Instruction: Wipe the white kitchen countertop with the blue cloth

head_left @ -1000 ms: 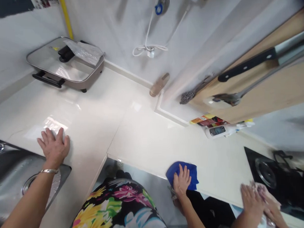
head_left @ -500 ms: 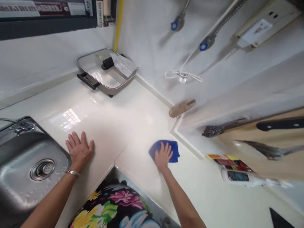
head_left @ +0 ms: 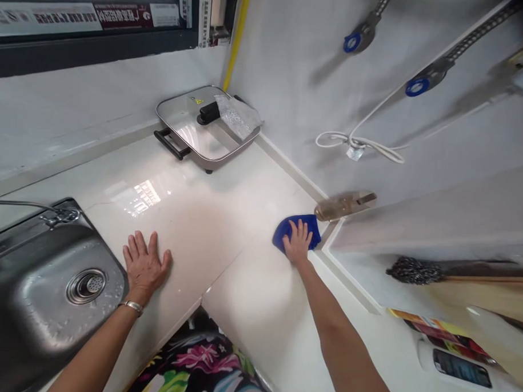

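My right hand [head_left: 297, 243] presses a blue cloth [head_left: 281, 230] onto the white countertop [head_left: 226, 229], its fingers lying over the fabric and partly hiding it. The cloth is bunched near the wall corner, close beneath a tan bottle-shaped object [head_left: 340, 207]. My left hand [head_left: 145, 271] rests palm down on the counter beside the sink, open with fingers spread and nothing in it. A metal band circles the left wrist.
A steel sink [head_left: 47, 303] with a tap lies at the left. An electric pan with a glass lid [head_left: 195, 128] stands in the back corner. A tied white cord [head_left: 355, 143] hangs on the wall. At the right are a scouring brush [head_left: 415, 271] and a handheld device [head_left: 461, 366].
My right hand has slid the blue cloth away from me and rightward, toward the wall corner. My left hand stays flat by the sink. The view has shifted somewhat.
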`<state>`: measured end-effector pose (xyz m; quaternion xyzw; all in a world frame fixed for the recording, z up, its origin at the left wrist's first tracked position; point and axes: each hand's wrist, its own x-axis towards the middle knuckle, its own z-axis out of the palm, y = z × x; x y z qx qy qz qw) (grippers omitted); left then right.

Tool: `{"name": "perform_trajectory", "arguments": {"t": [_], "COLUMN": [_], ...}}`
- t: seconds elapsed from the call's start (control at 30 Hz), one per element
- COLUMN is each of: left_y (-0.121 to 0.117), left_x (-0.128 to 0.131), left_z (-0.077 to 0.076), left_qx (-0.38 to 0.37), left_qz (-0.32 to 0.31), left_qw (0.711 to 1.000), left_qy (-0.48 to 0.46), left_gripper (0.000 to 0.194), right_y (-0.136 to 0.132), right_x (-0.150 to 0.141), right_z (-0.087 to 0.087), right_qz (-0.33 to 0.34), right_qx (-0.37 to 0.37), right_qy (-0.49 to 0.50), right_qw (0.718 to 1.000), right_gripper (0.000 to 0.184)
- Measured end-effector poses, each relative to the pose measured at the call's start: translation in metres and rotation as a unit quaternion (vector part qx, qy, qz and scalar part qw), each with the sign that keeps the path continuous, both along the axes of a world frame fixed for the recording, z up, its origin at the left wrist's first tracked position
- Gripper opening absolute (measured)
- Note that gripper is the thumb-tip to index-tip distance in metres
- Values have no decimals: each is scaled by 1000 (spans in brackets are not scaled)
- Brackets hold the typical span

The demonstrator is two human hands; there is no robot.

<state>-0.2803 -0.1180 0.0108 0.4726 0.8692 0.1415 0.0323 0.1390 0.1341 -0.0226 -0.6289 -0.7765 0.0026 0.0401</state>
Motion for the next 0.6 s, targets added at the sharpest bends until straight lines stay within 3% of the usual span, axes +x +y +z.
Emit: {"name": "perform_trajectory", "arguments": {"t": [0.17, 0.43, 0.5, 0.6], "left_y": [1, 3, 4, 6], "left_x": [-1, -1, 0, 1], "left_z": [-2, 1, 3, 6], "left_qx": [-1, -25, -28, -28], "left_qz": [1, 8, 8, 16], "left_qw": [1000, 999, 999, 998], "left_qy": [13, 38, 46, 51], "left_gripper": [65, 64, 64, 65], "right_y": [37, 46, 47, 47], "right_x": [-13, -103, -104, -72], "right_z": [-1, 2, 7, 18], "right_qz": [-33, 23, 51, -47], "right_qx": [-17, -20, -27, 61], "right_qy": [26, 97, 174, 309], "right_qw": [999, 995, 983, 948], "right_gripper": [66, 66, 58, 50]}}
